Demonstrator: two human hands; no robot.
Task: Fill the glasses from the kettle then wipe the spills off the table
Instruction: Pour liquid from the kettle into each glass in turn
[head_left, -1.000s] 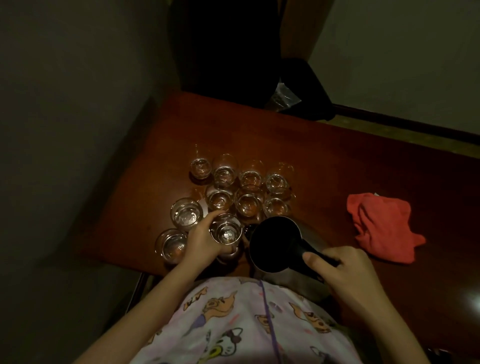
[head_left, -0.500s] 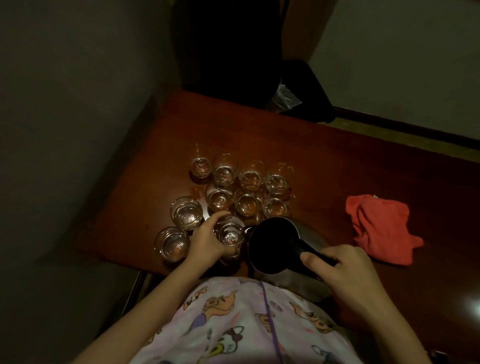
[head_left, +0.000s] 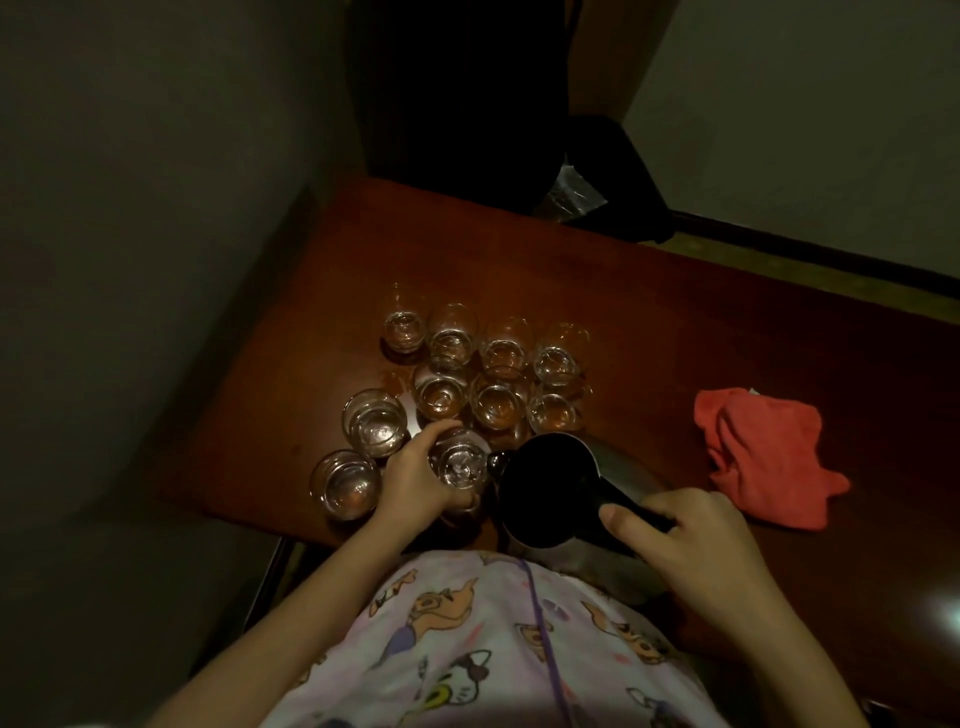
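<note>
Barely anything's moved, just the kettle (head_left: 550, 493) spout nudged closer to the held glass (head_left: 460, 460). Left hand (head_left: 415, 480) wraps that glass, right hand (head_left: 680, 535) grips the kettle handle. Red cloth (head_left: 763, 457) sits right on the table (head_left: 649, 322).

A dark red-brown wooden table (head_left: 649, 322) carries a cluster of clear glasses (head_left: 498, 405) near its left edge, some wet patches among them. A crumpled red cloth (head_left: 758, 457) lies toward the right side.
</note>
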